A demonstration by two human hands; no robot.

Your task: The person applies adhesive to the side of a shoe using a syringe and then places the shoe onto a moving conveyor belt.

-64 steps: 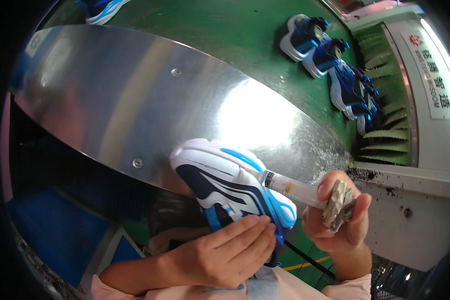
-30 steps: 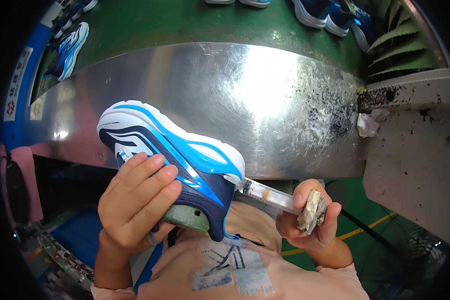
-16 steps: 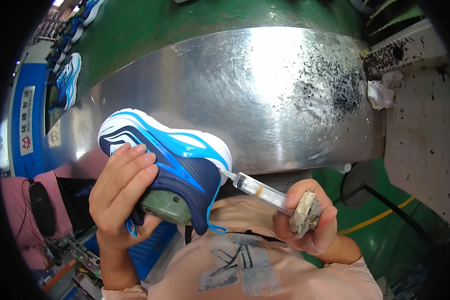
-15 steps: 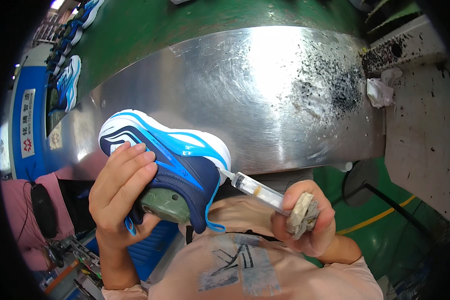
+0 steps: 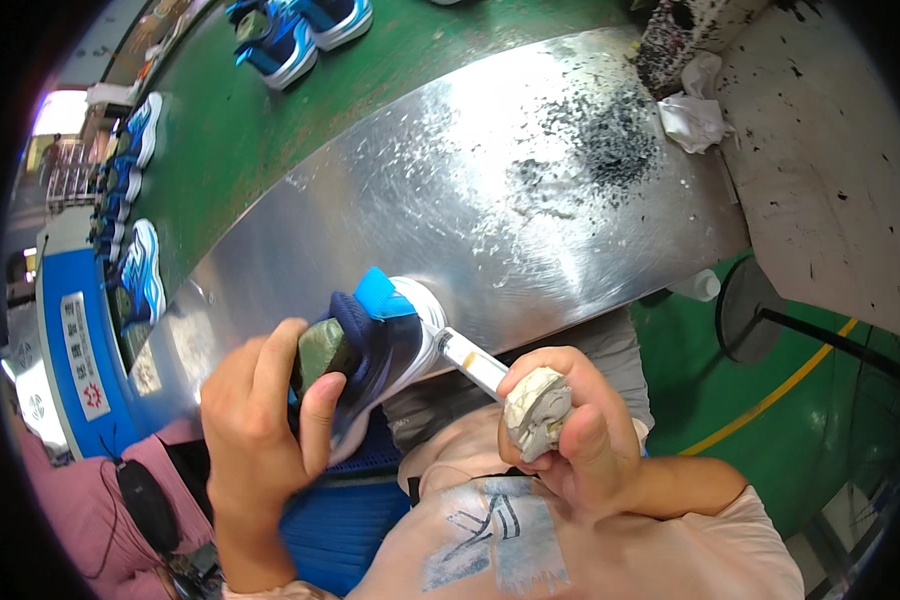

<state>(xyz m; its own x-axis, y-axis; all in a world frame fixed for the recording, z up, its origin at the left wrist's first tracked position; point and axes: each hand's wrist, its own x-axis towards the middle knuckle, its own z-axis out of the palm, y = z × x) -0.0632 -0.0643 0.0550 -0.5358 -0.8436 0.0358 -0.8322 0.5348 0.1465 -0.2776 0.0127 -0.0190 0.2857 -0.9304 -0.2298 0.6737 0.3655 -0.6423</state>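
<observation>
My left hand (image 5: 270, 405) is closed around a dark navy sneaker (image 5: 400, 345), with the thumb and fingers on the green shoe last (image 5: 326, 352) inside it. The heel, with its bright blue tab and white sole, points up and to the right; the toe is hidden behind my hand. In my right hand (image 5: 595, 440) is a clear syringe (image 5: 480, 368), its tip at the white sole edge by the heel. Whether the tip touches, I cannot tell. A crumbly off-white lump (image 5: 537, 410) covers the syringe's rear end, between my fingers.
A scratched metal plate (image 5: 400, 200) with black specks lies across the green work surface (image 5: 410, 65). Several blue sneakers (image 5: 290, 50) stand at the far left. Crumpled white tissue (image 5: 692, 122) lies at right. A person in pink (image 5: 75, 510) is at lower left, near a blue machine (image 5: 75, 335).
My left hand has turned the sneaker from side-on to heel-on, and it sits closer in. The syringe has stayed at the heel's sole edge. The whole view has swung round.
</observation>
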